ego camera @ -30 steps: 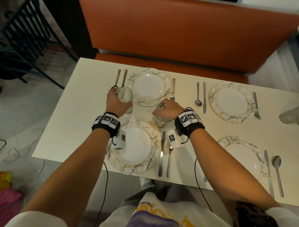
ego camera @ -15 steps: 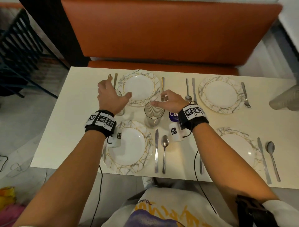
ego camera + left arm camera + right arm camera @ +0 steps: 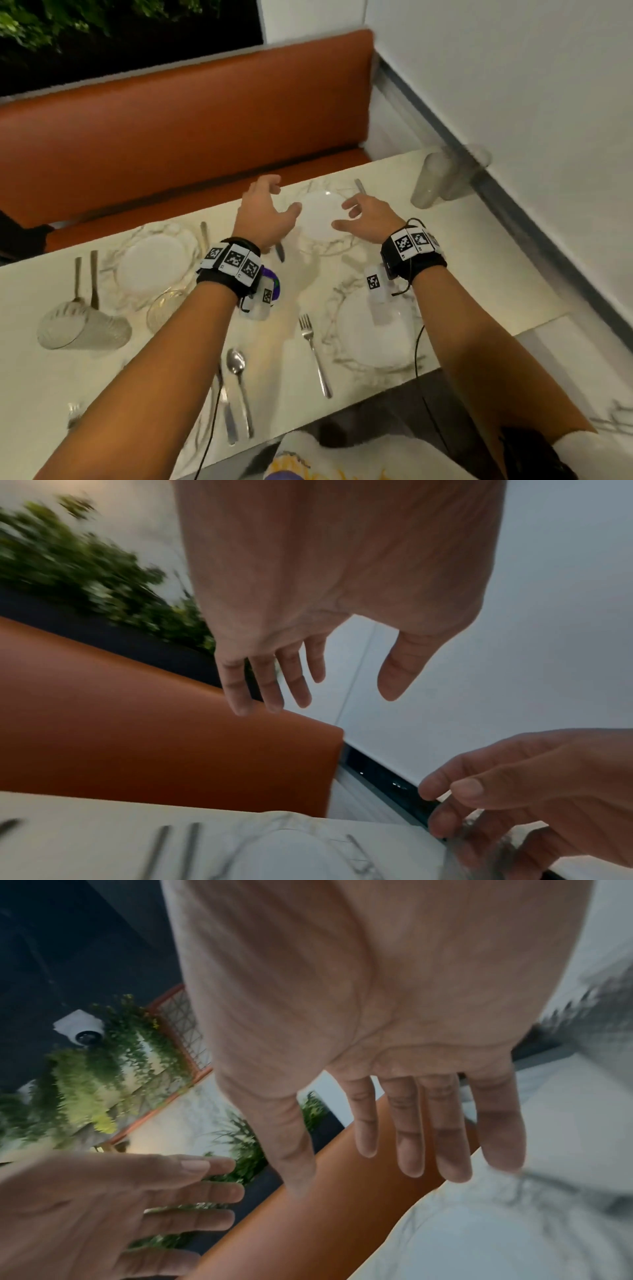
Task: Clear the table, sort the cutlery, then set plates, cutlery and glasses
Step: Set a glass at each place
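Both my hands hover open and hold nothing above the far right plate (image 3: 317, 219) on the white table (image 3: 41, 394). My left hand (image 3: 279, 197) is over the plate's left edge, fingers spread, and my right hand (image 3: 344, 214) is over its right edge. The left wrist view shows my left hand (image 3: 329, 688) with straight fingers, and my right hand (image 3: 514, 791) low at the right. The right wrist view shows my right hand (image 3: 359, 1150) spread. A ribbed glass (image 3: 80, 329) and a second glass (image 3: 168, 308) stand at the left. A stack of glasses (image 3: 442, 178) sits in the far right corner.
A far left plate (image 3: 154, 260) and a near right plate (image 3: 376, 329) lie on the table. A fork (image 3: 313, 353), a spoon (image 3: 238, 370) and a knife (image 3: 227, 414) lie near the front edge. An orange bench (image 3: 171, 137) runs behind, and a white wall (image 3: 513, 102) bounds the right side.
Both hands have let go of the two glasses, which now stand on the table at the left. The hands and my view have swung right to the far right plate.
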Action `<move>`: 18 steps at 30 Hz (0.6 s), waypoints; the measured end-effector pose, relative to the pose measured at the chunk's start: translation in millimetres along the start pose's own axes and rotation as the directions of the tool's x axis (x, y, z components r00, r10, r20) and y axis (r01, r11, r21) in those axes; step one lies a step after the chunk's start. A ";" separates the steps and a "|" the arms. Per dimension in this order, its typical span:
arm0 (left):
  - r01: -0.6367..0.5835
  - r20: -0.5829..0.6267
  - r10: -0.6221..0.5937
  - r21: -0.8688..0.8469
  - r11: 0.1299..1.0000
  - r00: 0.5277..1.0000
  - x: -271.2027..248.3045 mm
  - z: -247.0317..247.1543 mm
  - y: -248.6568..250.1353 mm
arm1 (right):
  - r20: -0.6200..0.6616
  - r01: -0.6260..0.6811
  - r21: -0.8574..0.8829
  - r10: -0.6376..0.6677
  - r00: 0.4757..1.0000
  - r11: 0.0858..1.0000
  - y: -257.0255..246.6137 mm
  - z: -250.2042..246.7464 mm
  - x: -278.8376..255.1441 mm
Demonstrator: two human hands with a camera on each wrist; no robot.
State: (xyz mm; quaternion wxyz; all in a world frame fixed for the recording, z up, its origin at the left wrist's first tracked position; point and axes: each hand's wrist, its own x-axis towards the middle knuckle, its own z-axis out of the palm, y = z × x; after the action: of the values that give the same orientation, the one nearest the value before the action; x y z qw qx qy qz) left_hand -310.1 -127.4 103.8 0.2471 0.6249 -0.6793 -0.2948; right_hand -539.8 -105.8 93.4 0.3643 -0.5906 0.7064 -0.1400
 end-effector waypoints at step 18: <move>-0.163 0.360 0.109 0.123 0.979 0.927 176.1 243.9 213.7 | -0.241 -0.038 -0.317 -0.042 0.970 0.948 198.7 -229.6 141.6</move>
State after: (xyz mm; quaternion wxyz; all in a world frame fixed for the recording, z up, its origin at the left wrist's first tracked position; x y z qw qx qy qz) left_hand -649.3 -270.7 78.0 0.0939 0.5303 -0.7747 -0.3313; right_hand -846.7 -239.5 78.8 0.1738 -0.6206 0.7586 -0.0961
